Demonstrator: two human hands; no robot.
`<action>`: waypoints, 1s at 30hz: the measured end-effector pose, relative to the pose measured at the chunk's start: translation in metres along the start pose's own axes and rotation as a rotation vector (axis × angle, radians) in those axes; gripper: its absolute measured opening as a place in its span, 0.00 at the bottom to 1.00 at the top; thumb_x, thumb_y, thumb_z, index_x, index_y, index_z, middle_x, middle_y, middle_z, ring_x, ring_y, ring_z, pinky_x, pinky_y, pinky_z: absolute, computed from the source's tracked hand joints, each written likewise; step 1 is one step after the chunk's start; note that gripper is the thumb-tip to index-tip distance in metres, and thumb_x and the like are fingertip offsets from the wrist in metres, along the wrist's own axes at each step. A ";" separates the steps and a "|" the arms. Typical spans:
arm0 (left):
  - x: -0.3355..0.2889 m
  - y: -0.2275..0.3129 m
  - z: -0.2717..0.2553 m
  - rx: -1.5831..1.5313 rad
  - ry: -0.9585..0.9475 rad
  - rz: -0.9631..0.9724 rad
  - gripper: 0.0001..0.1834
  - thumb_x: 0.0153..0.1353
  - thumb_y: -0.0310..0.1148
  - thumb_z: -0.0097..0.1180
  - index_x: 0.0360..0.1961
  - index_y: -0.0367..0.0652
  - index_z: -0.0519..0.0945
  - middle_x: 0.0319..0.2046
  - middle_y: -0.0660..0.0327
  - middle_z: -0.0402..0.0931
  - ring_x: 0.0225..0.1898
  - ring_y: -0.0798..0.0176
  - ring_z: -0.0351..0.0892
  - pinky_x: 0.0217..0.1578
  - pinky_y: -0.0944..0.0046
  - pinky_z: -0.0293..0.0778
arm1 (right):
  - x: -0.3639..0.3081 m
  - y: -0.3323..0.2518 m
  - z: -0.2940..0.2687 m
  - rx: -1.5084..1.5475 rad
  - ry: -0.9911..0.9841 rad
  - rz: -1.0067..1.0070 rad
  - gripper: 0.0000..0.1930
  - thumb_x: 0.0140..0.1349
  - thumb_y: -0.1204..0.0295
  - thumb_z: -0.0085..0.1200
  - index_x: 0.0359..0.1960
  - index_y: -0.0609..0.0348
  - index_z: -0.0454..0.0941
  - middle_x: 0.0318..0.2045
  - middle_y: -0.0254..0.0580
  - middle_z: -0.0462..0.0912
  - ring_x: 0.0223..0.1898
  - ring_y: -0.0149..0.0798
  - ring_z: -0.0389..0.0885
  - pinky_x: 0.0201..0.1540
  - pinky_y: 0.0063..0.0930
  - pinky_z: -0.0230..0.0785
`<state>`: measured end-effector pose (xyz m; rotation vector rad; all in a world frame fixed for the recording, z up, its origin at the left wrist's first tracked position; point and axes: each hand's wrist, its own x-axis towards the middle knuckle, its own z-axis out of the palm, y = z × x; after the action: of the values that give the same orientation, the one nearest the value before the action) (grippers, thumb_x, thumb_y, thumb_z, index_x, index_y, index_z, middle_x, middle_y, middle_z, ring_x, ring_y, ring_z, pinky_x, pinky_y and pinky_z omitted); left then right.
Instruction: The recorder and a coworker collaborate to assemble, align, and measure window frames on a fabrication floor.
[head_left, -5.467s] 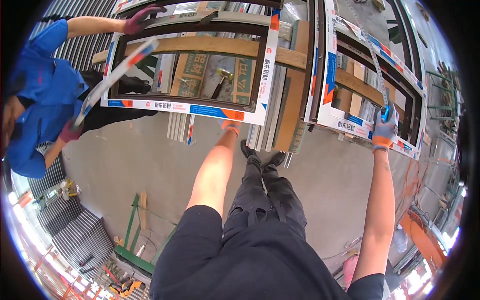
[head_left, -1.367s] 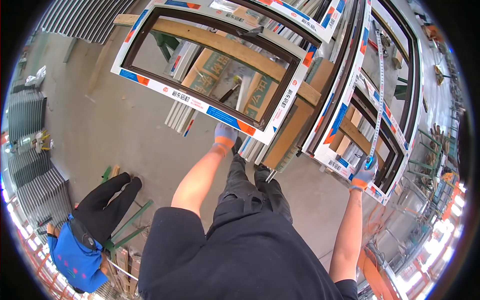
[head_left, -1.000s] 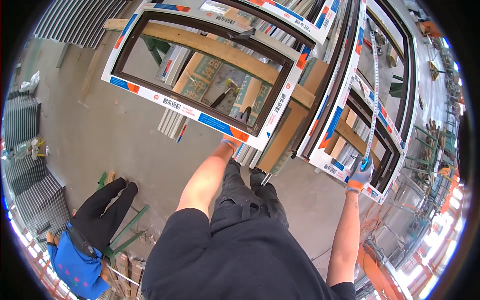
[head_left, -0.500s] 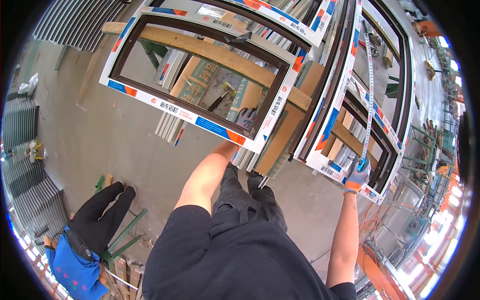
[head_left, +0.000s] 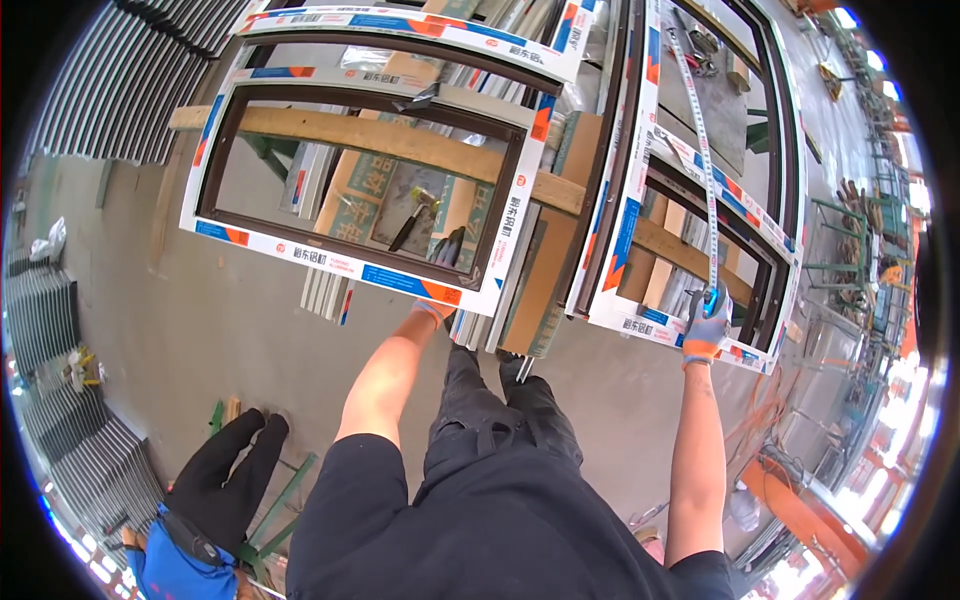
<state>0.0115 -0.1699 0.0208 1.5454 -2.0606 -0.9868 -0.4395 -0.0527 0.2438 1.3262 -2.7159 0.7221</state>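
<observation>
My right hand (head_left: 707, 325), in a grey and orange glove, is closed round a blue tape measure (head_left: 712, 298) at the near bar of the right window frame (head_left: 612, 283). Its white blade (head_left: 706, 165) runs out away from me across the frame. My left hand (head_left: 450, 250) reaches beneath the near bar of the left window frame (head_left: 345, 262). Through the opening its gloved fingers show stretched out; the bar hides the palm. Beyond them lies a hammer (head_left: 408, 225) with a black handle and yellowish head. Both frames are brown with white, printed film.
A wooden beam (head_left: 375, 133) passes under the frames. Cardboard-wrapped profiles (head_left: 545, 285) lie between them. Stacked grey profiles (head_left: 110, 90) stand at the left. A person in blue (head_left: 190, 560) is at the lower left. Green racks (head_left: 840, 240) stand at the right.
My left hand has slid left under the near bar, away from the frame's corner, its fingers now straighter. My right hand still holds the tape measure at the near bar. The whole view has shifted.
</observation>
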 end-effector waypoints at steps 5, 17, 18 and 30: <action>0.015 0.019 -0.018 0.125 0.142 0.113 0.42 0.55 0.53 0.59 0.65 0.36 0.68 0.64 0.45 0.67 0.66 0.39 0.64 0.64 0.46 0.62 | 0.001 -0.006 -0.005 -0.067 0.021 0.004 0.23 0.62 0.70 0.59 0.59 0.59 0.74 0.46 0.47 0.79 0.47 0.46 0.79 0.54 0.36 0.70; -0.036 -0.067 -0.012 0.441 -0.030 -0.096 0.23 0.69 0.47 0.48 0.58 0.44 0.74 0.58 0.54 0.73 0.60 0.53 0.70 0.62 0.53 0.62 | 0.002 -0.021 0.005 -0.030 0.020 -0.012 0.24 0.60 0.66 0.58 0.57 0.63 0.74 0.49 0.57 0.78 0.52 0.57 0.77 0.55 0.46 0.69; -0.067 -0.127 -0.035 0.347 0.047 -0.222 0.27 0.68 0.44 0.49 0.66 0.45 0.69 0.67 0.53 0.66 0.68 0.53 0.62 0.69 0.53 0.55 | 0.005 -0.049 0.031 0.037 0.001 -0.066 0.25 0.60 0.64 0.58 0.57 0.64 0.74 0.50 0.58 0.78 0.52 0.58 0.77 0.56 0.46 0.69; -0.185 0.059 -0.028 0.318 -0.139 0.115 0.29 0.55 0.27 0.52 0.61 0.35 0.70 0.59 0.44 0.70 0.62 0.39 0.66 0.64 0.46 0.60 | -0.002 -0.012 -0.014 0.104 0.123 0.098 0.27 0.56 0.62 0.59 0.58 0.59 0.72 0.45 0.54 0.79 0.47 0.58 0.78 0.50 0.46 0.72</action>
<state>0.0502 0.0046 0.1030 1.5197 -2.4713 -0.7718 -0.4315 -0.0519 0.2607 1.1318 -2.6937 0.9318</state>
